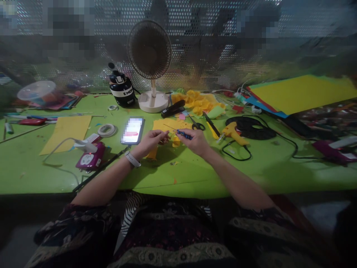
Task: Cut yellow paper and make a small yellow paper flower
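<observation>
My right hand [193, 140] is closed around a slim tool with a blue, dark-patterned handle [184, 134]; a thin pointed rod reaches left from it. The tool's exact kind is unclear. My left hand [156, 139], with a pale watch [132, 159] on the wrist, has its fingers pinched together close to the rod. What they hold, if anything, is too small to make out. Beneath and behind both hands lies orange-yellow paper [164, 124] on the green table [192, 175]. Black-handled scissors [198, 125] rest just beyond my right hand.
A yellow glue gun [234, 134], a cutter knife [212, 126] and a black cable reel [258, 128] lie to the right. Leftward are a phone [132, 130], a tape roll [106, 130] and a purple power adapter [90, 156]. A fan [153, 102] and a bottle [122, 91] stand behind.
</observation>
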A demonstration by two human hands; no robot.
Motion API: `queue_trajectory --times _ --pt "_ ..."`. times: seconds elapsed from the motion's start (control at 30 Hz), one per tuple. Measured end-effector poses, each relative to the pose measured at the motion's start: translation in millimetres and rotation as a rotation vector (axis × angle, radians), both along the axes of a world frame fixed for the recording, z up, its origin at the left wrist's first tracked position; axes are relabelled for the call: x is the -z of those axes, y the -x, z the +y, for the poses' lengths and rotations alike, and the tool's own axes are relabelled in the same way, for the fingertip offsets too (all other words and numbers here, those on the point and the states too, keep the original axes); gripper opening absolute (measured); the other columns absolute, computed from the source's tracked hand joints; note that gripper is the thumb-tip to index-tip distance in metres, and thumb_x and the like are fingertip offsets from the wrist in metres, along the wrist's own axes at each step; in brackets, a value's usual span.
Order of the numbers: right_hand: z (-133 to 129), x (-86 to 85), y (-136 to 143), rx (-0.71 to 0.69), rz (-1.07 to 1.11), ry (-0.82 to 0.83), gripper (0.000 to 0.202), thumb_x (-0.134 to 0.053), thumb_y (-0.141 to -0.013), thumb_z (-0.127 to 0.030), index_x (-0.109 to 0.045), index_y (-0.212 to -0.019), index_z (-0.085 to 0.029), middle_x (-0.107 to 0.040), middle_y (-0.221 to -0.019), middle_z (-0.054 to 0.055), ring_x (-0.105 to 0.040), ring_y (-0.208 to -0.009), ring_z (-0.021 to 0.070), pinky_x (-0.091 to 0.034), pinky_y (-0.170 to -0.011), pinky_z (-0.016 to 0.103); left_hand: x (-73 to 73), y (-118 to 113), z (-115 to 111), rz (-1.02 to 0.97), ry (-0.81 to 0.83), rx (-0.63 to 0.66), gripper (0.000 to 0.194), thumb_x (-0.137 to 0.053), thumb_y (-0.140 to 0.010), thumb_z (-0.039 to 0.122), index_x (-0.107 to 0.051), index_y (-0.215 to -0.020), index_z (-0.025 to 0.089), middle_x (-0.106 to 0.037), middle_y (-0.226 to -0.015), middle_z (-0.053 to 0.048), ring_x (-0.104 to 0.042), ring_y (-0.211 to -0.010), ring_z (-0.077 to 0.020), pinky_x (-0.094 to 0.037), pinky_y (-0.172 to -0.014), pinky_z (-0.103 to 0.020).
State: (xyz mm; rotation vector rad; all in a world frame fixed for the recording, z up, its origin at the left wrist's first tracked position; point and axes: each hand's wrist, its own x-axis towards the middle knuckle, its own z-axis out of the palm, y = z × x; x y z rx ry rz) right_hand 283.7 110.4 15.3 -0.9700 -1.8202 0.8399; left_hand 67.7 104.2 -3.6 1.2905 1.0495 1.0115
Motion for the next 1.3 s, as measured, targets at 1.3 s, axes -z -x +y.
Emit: queue_trajectory --times 1.3 --pt "8 25.9 -5 0.025 -0.133 -0.510 0.027 -0.062 -0.091 -0.021 -0.081 -0.110 -0.023 -0.081 -0.106 0.005 -0.079 -0.092 0.0234 -0.064 -0.086 0.035 -8.8 -11 -14 -0.059 0.040 0.066 0.041 -0.069 -0.088 0.054 -0.080 -0.095 0.014 -0.065 -0.080 -0.004 -0.057 -0.070 -0.0134 -0.043 -0.067 -0.028"
